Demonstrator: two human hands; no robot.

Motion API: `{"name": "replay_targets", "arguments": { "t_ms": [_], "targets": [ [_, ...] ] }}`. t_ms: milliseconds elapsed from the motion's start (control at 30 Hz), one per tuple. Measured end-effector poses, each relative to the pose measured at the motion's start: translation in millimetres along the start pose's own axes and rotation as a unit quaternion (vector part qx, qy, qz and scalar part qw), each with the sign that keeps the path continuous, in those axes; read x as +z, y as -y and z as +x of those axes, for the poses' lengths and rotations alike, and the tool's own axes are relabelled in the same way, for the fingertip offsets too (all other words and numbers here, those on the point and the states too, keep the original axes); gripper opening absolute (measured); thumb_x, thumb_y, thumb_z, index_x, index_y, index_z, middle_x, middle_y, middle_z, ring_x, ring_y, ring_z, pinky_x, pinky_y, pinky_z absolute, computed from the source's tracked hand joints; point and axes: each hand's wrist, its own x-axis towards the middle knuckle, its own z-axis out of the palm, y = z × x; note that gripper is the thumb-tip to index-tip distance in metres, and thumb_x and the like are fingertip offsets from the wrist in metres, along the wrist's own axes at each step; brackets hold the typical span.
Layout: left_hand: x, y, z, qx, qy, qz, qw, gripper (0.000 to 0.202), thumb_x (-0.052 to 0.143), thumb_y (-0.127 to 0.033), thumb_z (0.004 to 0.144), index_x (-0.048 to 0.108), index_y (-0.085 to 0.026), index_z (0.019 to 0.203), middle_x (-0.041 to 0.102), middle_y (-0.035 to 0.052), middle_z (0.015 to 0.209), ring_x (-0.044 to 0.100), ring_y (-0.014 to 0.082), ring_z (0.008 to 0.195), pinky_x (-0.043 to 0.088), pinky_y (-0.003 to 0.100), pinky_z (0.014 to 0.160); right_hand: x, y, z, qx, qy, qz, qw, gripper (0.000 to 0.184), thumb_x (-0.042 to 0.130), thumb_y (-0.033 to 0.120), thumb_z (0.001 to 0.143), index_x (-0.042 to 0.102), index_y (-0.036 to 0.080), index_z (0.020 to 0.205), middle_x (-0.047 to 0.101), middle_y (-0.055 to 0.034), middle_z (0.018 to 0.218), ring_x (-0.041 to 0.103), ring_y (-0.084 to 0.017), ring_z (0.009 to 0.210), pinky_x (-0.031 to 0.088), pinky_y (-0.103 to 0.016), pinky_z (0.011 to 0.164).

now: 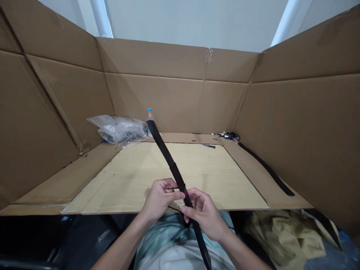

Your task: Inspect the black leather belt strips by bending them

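Note:
A long, flat black strip [163, 146] runs slantwise from above the board down to my lap, with a raised band or fold around its middle. My left hand [161, 197] pinches its left edge between thumb and fingers. A thin dark cord [174, 207] shows below that hand, partly hidden. On the other side, my right hand [204, 212] is closed on the strip a little lower, thumb and fingertips against it. Whether the fingertips also hold the cord is hard to make out.
Cardboard walls [154, 93] enclose a pale board [135, 176]. At the back left stand a plastic bag [119, 129] and a bottle with a blue cap [149, 111]. A cutter-like tool [209, 146], tangled cables [232, 135] and another black strip [267, 168] lie to the right.

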Motion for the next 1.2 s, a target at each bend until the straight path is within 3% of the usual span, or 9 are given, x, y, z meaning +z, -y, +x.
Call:
{"name": "replay_targets", "arguments": {
  "t_ms": [100, 233, 300, 567, 733, 1067, 1200],
  "targets": [
    [1.6, -3, -4, 0.003, 0.018, -0.013, 1.000, 0.033, 0.084, -0.029, 0.051, 0.057, -0.012, 0.058, 0.061, 0.0023, 0.057, 0.055, 0.0114, 0.052, 0.042, 0.021, 0.049, 1, 1, -2, 0.031, -0.002, 0.023, 0.999, 0.048, 0.081, 0.035, 0.067, 0.039, 0.019, 0.084, 0.055, 0.0045, 0.074, 0.054, -0.007, 0.052, 0.049, -0.019, 0.043],
    [4.9, -5, -6, 0.017, 0.009, -0.017, 1.000, 0.032, 0.083, -0.032, 0.053, 0.058, -0.012, 0.055, 0.062, 0.0030, 0.057, 0.053, 0.0103, 0.050, 0.040, 0.021, 0.048, 0, 2, -3, 0.027, -0.006, 0.022, 0.999, 0.048, 0.072, 0.044, 0.077, 0.029, 0.021, 0.083, 0.063, 0.0026, 0.070, 0.046, -0.003, 0.038, 0.032, -0.012, 0.033],
    [5.1, -5, -5, 0.022, 0.010, -0.016, 1.000, 0.032, 0.082, -0.033, 0.054, 0.059, -0.011, 0.056, 0.063, 0.0046, 0.059, 0.054, 0.0111, 0.051, 0.041, 0.022, 0.050, 0, 3, -3, 0.005, -0.008, 0.033, 0.999, 0.047, 0.066, 0.049, 0.081, 0.028, 0.021, 0.082, 0.063, 0.0034, 0.068, 0.044, -0.002, 0.037, 0.030, -0.011, 0.035],
    [-7.3, 6, 0, -0.006, 0.045, -0.060, 0.997, 0.038, 0.084, -0.038, 0.049, 0.061, -0.010, 0.058, 0.050, -0.0011, 0.048, 0.032, 0.0029, 0.040, 0.023, 0.017, 0.040, -3, 8, -11, 0.023, 0.072, 0.087, 0.993, 0.038, 0.058, 0.047, 0.088, 0.029, 0.022, 0.089, 0.062, 0.0039, 0.057, 0.041, -0.004, 0.031, 0.026, -0.010, 0.028],
    [-3.2, 2, 1, -0.032, 0.039, -0.092, 0.994, 0.040, 0.084, -0.044, 0.049, 0.060, -0.011, 0.055, 0.048, -0.0010, 0.046, 0.038, 0.0056, 0.041, 0.028, 0.018, 0.040, 3, 12, -19, 0.069, 0.124, 0.062, 0.988, 0.039, 0.061, 0.047, 0.086, 0.033, 0.020, 0.089, 0.062, 0.0023, 0.058, 0.043, -0.003, 0.031, 0.029, -0.010, 0.028],
    [3.6, 5, -2, -0.018, 0.032, -0.074, 0.997, 0.040, 0.084, -0.042, 0.048, 0.061, -0.011, 0.057, 0.041, -0.0041, 0.042, 0.029, 0.0033, 0.038, 0.019, 0.018, 0.038, 9, 10, -20, 0.105, 0.134, 0.036, 0.985, 0.044, 0.062, 0.053, 0.083, 0.033, 0.020, 0.088, 0.061, 0.0028, 0.057, 0.042, -0.003, 0.031, 0.028, -0.010, 0.027],
    [3.9, 2, -4, -0.017, 0.022, -0.071, 0.997, 0.038, 0.082, -0.042, 0.052, 0.061, -0.011, 0.058, 0.041, -0.0039, 0.042, 0.030, 0.0036, 0.038, 0.021, 0.018, 0.038, 10, 14, -23, 0.079, 0.119, 0.025, 0.989, 0.042, 0.061, 0.052, 0.084, 0.033, 0.020, 0.086, 0.060, 0.0030, 0.057, 0.041, -0.003, 0.031, 0.026, -0.010, 0.028]
  ]
}}
